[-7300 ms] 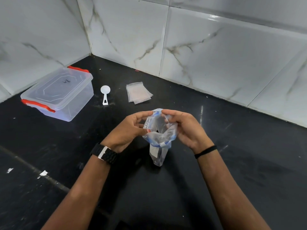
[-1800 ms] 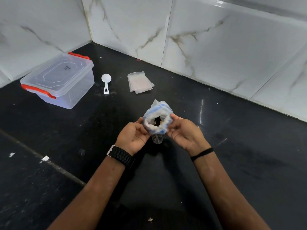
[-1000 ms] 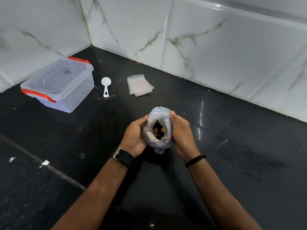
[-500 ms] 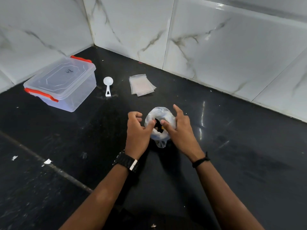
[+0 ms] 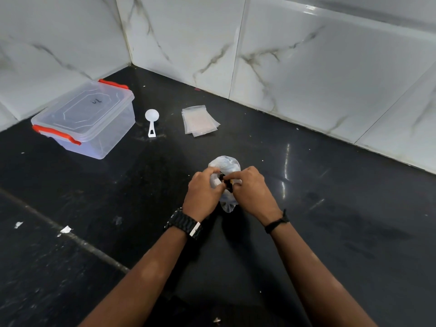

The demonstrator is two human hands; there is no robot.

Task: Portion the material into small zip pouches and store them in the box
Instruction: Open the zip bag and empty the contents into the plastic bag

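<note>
**Both hands on the open bag**

Your left hand (image 5: 204, 192) and right hand (image 5: 251, 188) both pinch the mouth of the clear plastic bag (image 5: 225, 165), which stands on the black counter (image 5: 330, 220) near the middle with dark material (image 5: 227, 184) inside. Far left sits the lidded clear box (image 5: 87, 119) with red latches; right of it lie a white scoop (image 5: 151, 120) and a stack of zip pouches (image 5: 199, 121).

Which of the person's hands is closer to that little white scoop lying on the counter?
The left. The left hand grips the plastic bag on the side toward the white scoop, which lies further back and to the left. The right hand holds the bag's other side, farther away.
</note>
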